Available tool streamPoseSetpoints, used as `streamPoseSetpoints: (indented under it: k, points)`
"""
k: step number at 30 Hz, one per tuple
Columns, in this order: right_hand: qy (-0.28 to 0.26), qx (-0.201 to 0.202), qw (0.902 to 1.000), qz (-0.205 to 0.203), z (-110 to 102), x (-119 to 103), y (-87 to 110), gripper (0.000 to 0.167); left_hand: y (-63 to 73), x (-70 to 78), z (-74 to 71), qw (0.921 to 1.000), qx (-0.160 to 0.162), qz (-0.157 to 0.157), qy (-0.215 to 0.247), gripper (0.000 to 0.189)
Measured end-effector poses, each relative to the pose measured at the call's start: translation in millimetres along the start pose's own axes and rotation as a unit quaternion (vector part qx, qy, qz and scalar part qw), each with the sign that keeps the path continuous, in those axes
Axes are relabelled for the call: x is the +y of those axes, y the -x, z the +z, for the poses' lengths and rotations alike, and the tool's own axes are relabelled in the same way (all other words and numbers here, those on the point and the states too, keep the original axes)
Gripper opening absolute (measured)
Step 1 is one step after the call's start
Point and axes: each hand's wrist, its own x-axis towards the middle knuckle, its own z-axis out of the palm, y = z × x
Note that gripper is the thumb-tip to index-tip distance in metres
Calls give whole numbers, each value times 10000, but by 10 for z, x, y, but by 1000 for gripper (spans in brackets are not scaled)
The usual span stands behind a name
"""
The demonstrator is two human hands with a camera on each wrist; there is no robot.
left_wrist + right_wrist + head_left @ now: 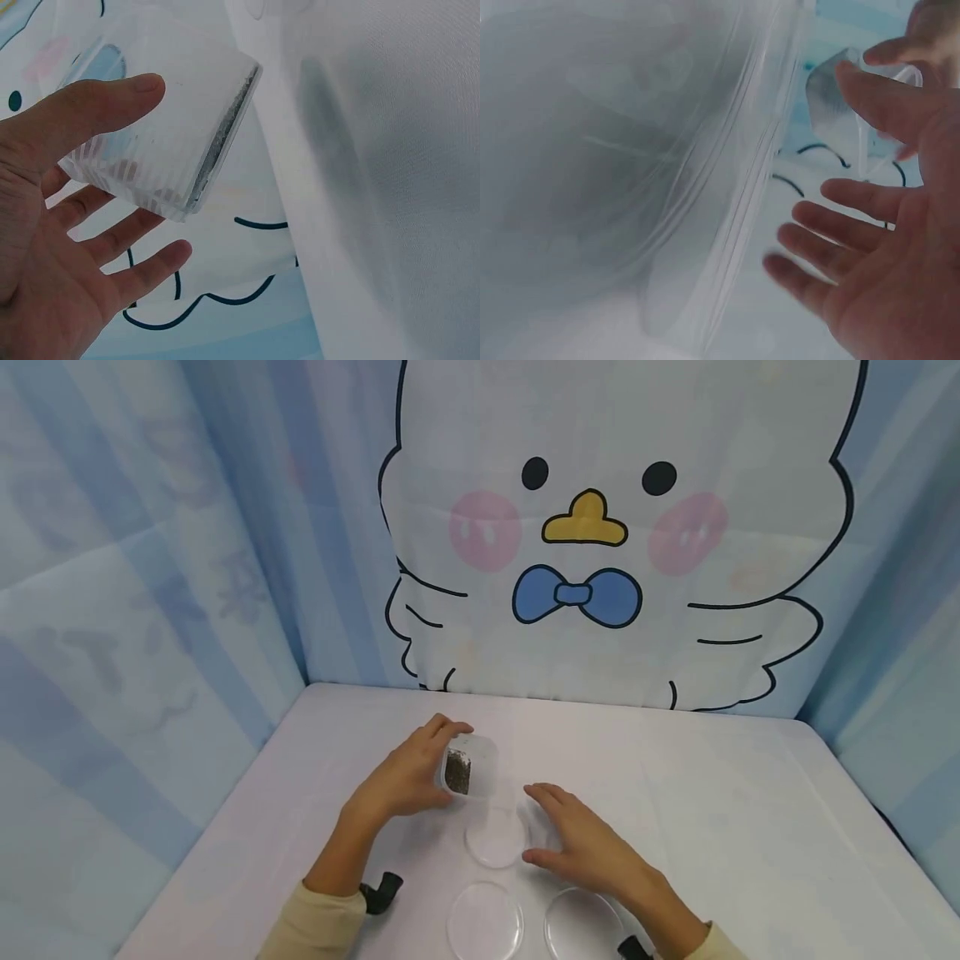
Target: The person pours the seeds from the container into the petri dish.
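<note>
My left hand (405, 775) grips a clear plastic box (484, 766) by its sides, thumb on one face and fingers on the other. Small dark grains (457, 772) are gathered along one side of the box, which is tilted above the table. In the left wrist view the box (176, 112) shows the grains as a thin dark strip. My right hand (592, 853) has its fingers spread, holding nothing, beside a clear round dish (495, 840). A clear round dish wall (727, 217) looms large beside that hand in the right wrist view.
Two more clear round dishes, one nearer front (485, 923) and another to its right (581, 927), lie on the white table (720, 827). The right forearm partly overlaps the latter. Curtains (135, 610) enclose the table, with a cartoon-print cloth (585, 660) behind it.
</note>
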Motion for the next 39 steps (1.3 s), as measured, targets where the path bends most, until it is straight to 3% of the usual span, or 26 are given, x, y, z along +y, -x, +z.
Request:
streamPoseSetpoints:
  k: [5, 11, 27, 39]
  points:
    - [-410, -485, 9979, -160, 33, -104, -179, 85, 15, 10, -11, 9998, -71, 97, -187, 93]
    - [-350, -811, 9960, 129, 73, -174, -313, 89, 40, 33, -30, 9985, -221, 291, -413, 90]
    - [-348, -758, 9959, 344, 119, -214, -405, 78, 57, 163, -65, 9940, -138, 458, -980, 91]
    - [-375, -685, 9960, 426, 126, -217, -421, 75, 67, 255, -69, 9843, -17, 704, -1617, 88]
